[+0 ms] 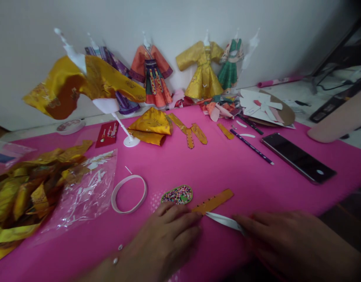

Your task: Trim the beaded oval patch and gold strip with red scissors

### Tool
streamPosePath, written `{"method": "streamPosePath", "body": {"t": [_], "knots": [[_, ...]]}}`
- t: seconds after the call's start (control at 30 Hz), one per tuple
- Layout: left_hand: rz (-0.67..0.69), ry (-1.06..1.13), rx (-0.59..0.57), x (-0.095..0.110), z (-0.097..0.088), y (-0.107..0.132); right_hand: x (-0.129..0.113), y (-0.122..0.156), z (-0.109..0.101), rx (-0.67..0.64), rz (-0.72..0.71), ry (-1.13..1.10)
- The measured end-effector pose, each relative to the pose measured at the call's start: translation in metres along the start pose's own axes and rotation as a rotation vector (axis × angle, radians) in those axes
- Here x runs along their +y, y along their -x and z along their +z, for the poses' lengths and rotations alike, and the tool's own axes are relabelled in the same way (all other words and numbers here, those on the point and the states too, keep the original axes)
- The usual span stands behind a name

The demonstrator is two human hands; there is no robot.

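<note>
My left hand [168, 239] lies on the pink tabletop, fingers stretched out and fingertips at the near end of a gold fabric strip [217, 200]. Small dark marks run along the strip's upper edge. From the right, my right hand [292, 239], blurred, is closed around what look like scissors [224, 221]; reddish handles are mostly hidden in it. Their pale pointed tip touches or nearly touches the strip's end beside my left fingertips. Just beyond the left hand sits an oval piece covered with colourful beads [178, 194].
A tape ring [129, 194] lies left, near a plastic bag [80, 192] and gold scraps [36, 188]. Gold cut pieces [190, 135], a purple pencil [252, 147] and a phone [298, 156] lie farther back. Several dressed doll forms [151, 74] stand along the wall.
</note>
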State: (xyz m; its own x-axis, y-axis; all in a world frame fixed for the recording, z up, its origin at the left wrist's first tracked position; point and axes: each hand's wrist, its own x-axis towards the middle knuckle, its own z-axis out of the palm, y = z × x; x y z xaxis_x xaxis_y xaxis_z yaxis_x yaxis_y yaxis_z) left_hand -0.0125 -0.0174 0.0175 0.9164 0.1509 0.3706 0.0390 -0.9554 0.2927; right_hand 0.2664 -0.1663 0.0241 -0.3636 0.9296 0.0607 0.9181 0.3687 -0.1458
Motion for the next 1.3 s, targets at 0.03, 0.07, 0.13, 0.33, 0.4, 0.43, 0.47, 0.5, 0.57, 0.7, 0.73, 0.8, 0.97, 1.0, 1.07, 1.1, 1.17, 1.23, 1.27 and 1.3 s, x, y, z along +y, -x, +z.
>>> {"method": "streamPosePath", "body": {"t": [0.03, 0.07, 0.13, 0.33, 0.4, 0.43, 0.47, 0.5, 0.57, 0.7, 0.73, 0.8, 0.97, 1.0, 1.07, 1.1, 1.17, 1.23, 1.27, 1.3], "knots": [[-0.002, 0.0, -0.004, 0.0, 0.0, 0.0, 0.0, 0.001, 0.0, 0.0, 0.0, 0.005], [-0.005, 0.0, -0.005, 0.0, 0.0, 0.0, 0.0, 0.001, 0.0, 0.002, -0.002, 0.007], [-0.008, 0.002, -0.007, 0.0, 0.0, 0.0, 0.0, 0.002, 0.0, 0.009, -0.01, 0.008], [-0.018, 0.004, -0.027, -0.001, -0.001, 0.001, 0.0, 0.0, -0.001, -0.01, 0.006, -0.001], [-0.017, 0.006, -0.035, -0.001, -0.002, 0.0, -0.001, 0.0, -0.002, -0.03, 0.016, 0.001], [-0.017, 0.005, -0.037, 0.0, -0.002, 0.0, -0.001, 0.0, -0.003, -0.03, 0.017, 0.006], [-0.016, 0.004, -0.036, 0.0, -0.002, 0.0, -0.002, 0.0, -0.003, -0.019, 0.016, 0.01], [-0.013, 0.002, -0.032, 0.001, -0.003, 0.0, -0.003, -0.001, -0.004, -0.007, 0.019, 0.01], [-0.007, -0.001, -0.035, 0.001, -0.003, 0.0, -0.003, -0.002, -0.005, 0.028, 0.019, 0.005], [-0.012, -0.001, -0.044, 0.001, -0.004, 0.001, -0.004, -0.002, -0.005, 0.081, 0.0, 0.008], [-0.012, 0.001, -0.049, 0.0, -0.004, 0.001, -0.004, -0.002, -0.005, 0.088, 0.009, 0.016], [-0.009, 0.013, -0.054, 0.0, -0.003, 0.001, -0.004, 0.0, -0.003, 0.098, 0.036, 0.036], [0.002, 0.038, -0.029, -0.002, -0.002, 0.001, 0.001, 0.004, -0.003, 0.091, 0.028, 0.026], [0.006, 0.034, -0.02, -0.002, -0.003, 0.002, 0.001, 0.004, -0.003, 0.083, 0.022, 0.023], [0.005, 0.011, 0.043, -0.004, -0.004, 0.004, 0.002, 0.004, -0.004, 0.078, 0.009, 0.028], [-0.013, -0.011, 0.084, -0.005, -0.004, 0.005, 0.001, 0.004, -0.004, 0.079, 0.013, 0.033], [-0.09, -0.064, 0.148, -0.008, -0.004, 0.009, -0.001, 0.004, -0.003, 0.075, 0.037, 0.039], [-0.195, -0.109, 0.175, -0.011, -0.001, 0.012, -0.003, 0.004, -0.001, 0.076, 0.055, 0.049], [-0.243, -0.124, 0.177, -0.012, 0.0, 0.013, -0.004, 0.004, -0.001, 0.08, 0.067, 0.055], [-0.28, -0.132, 0.181, -0.014, 0.003, 0.014, -0.005, 0.004, 0.0, 0.092, 0.073, 0.06]]}}
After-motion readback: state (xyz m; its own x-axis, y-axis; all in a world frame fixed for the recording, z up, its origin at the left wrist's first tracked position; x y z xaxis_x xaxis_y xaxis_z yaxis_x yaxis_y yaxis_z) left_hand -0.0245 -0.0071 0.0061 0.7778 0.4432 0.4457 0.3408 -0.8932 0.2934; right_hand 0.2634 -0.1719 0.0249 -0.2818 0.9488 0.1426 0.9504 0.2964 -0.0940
